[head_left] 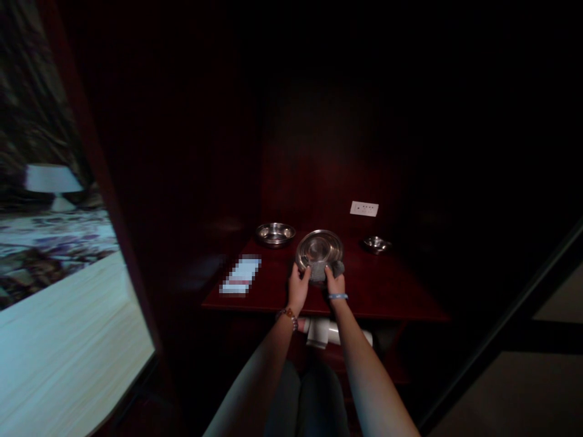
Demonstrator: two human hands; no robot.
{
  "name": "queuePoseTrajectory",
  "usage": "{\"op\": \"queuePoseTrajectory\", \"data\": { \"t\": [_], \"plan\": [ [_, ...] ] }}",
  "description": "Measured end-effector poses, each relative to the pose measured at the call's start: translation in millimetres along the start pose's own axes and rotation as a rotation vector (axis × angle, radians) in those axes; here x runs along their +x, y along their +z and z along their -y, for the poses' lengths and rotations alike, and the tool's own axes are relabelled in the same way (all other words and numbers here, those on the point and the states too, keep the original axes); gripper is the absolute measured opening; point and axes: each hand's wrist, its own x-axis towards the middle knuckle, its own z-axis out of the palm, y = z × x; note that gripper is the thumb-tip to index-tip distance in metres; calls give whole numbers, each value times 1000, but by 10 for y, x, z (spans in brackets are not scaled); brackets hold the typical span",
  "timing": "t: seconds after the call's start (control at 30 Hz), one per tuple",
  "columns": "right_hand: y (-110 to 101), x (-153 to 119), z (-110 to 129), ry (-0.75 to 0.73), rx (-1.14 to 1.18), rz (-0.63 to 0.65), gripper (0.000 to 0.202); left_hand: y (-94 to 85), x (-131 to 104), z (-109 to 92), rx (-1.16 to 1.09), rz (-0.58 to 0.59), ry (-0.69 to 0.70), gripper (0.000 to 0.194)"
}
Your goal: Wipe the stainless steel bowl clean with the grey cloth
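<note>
Above the front of the dark red shelf, I hold up a shiny round steel bowl [319, 246], tilted with its inside toward me. My left hand [299, 287] is closed on the bowl's lower left edge, its thumb at the front. A grey cloth [317, 272] lies over the near rim between my hands. My right hand [335, 283] is closed on the cloth at the lower right rim, thumb on top. The fingers behind the bowl are hidden. A second steel bowl [276, 233] stands behind to the left, and a smaller steel bowl [376, 244] to the right.
A blurred-out white rectangle [241, 275] lies on the shelf [392, 294] at left. A white socket panel [364, 209] is on the back wall. Below the shelf lies a white cylindrical thing [334, 332]. Dark side walls flank the shelf; a pale wooden surface [82, 346] is far left.
</note>
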Motion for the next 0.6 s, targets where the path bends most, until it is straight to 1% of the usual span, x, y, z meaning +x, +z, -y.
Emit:
{"op": "queuePoseTrajectory", "data": {
  "t": [0.3,0.6],
  "plan": [
    [-2,-17,37,42,20,3,41,-7,-19,9,26,2,8,39],
    [-3,-9,48,29,12,-27,44,0,-15,22,23,-3,9,40]
  ]
}}
